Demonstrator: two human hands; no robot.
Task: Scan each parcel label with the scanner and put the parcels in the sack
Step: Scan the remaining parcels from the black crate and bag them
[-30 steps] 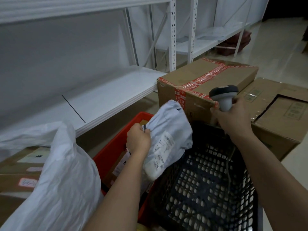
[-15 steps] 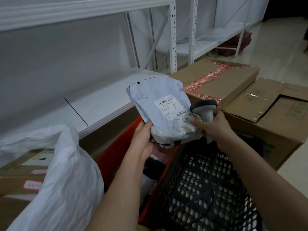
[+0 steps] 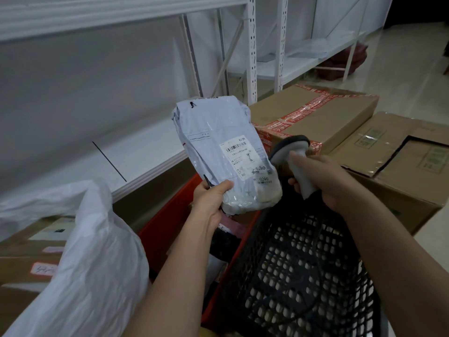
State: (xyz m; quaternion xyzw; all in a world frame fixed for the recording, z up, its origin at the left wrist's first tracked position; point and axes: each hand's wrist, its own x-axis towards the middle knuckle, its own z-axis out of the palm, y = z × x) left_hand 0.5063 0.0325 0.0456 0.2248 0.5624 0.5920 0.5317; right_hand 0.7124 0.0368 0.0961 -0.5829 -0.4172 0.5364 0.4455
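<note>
The lower edge of a soft, crinkled grey poly-mailer parcel (image 3: 226, 152) is pinched by the left hand (image 3: 211, 200), thumb laid across the front and fingers curled behind, so that the parcel is held upright above the red crate (image 3: 167, 217). A white printed label (image 3: 243, 158) with a barcode and the number 0240 is carried on its front face, and a glossy, wrinkled patch is seen at its bottom end. The smooth grey handle of the scanner (image 3: 295, 156) is gripped by the right hand (image 3: 323, 181), fingers wrapped round it; its dark, rounded head is held just beside the label's right edge. Under the hands, dark and pale packages are held in the red crate, and a black perforated plastic basket (image 3: 303, 276) is set against it. A white, creased plastic sack (image 3: 92, 259) is seen at the lower left. Brown cardboard boxes (image 3: 325, 117) with red tape are stacked behind, beside white metal shelving (image 3: 252, 57).
</note>
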